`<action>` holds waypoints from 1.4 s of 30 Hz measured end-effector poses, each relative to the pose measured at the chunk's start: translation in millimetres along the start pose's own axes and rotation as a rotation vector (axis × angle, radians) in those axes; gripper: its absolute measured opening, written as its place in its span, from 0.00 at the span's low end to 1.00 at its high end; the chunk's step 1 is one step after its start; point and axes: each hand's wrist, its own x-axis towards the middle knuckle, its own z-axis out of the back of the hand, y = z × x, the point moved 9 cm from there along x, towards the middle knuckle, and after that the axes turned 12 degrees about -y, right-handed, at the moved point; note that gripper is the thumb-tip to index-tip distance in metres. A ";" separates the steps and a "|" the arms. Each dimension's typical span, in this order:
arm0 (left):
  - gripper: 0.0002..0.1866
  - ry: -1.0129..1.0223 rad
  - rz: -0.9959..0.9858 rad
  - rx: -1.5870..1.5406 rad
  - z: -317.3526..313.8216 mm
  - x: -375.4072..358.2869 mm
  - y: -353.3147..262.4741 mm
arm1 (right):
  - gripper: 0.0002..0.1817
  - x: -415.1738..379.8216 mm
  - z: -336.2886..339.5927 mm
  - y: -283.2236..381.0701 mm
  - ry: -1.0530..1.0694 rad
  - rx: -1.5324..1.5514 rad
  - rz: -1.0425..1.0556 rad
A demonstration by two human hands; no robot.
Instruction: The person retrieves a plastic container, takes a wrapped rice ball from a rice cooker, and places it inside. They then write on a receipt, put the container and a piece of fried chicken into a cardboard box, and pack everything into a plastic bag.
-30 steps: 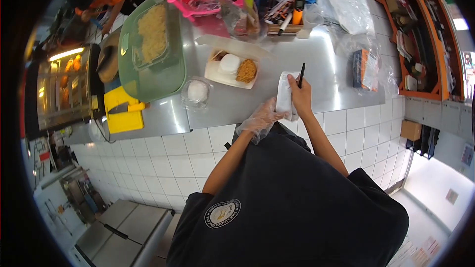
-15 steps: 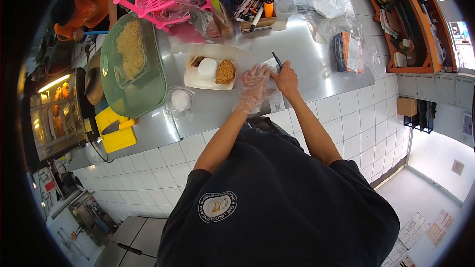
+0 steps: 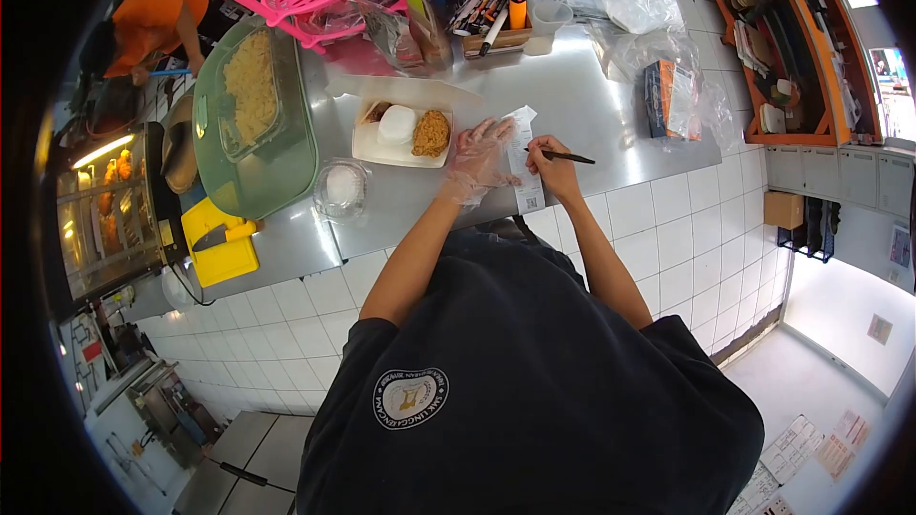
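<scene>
My left hand (image 3: 480,162), in a clear plastic glove, lies flat with its fingers spread at the left edge of a long printed receipt (image 3: 524,157). Bare and closed, my right hand (image 3: 551,168) grips a black pen (image 3: 574,158), whose tip is at the receipt's right side. Left of the gloved hand stands an open paper meal box (image 3: 382,154). In it are a white mound of rice (image 3: 396,124) and a piece of fried chicken (image 3: 431,133). A clear plastic tub (image 3: 342,191) with something white inside sits nearby.
Around the steel counter (image 3: 592,86) are a green bin (image 3: 296,162), a yellow cutting board (image 3: 229,262) with a knife (image 3: 224,236), a pink basket (image 3: 286,10), a pen holder (image 3: 496,42) and a wrapped box (image 3: 658,100). A person in orange (image 3: 162,19) is at the far left.
My right hand has turned the pen, which now points left onto the paper. My left hand has shifted slightly left, uncovering more of the receipt. The person in orange has leaned differently.
</scene>
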 end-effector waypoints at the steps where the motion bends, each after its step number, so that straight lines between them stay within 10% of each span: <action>1: 0.62 0.009 -0.008 -0.003 -0.8 0.5 1.3 | 0.06 2.9 0.2 -6.0 -0.019 0.008 -0.008; 42: 0.67 0.021 0.025 0.040 -5.0 4.1 5.7 | 0.06 -23.1 2.9 -13.1 -0.152 -0.128 0.186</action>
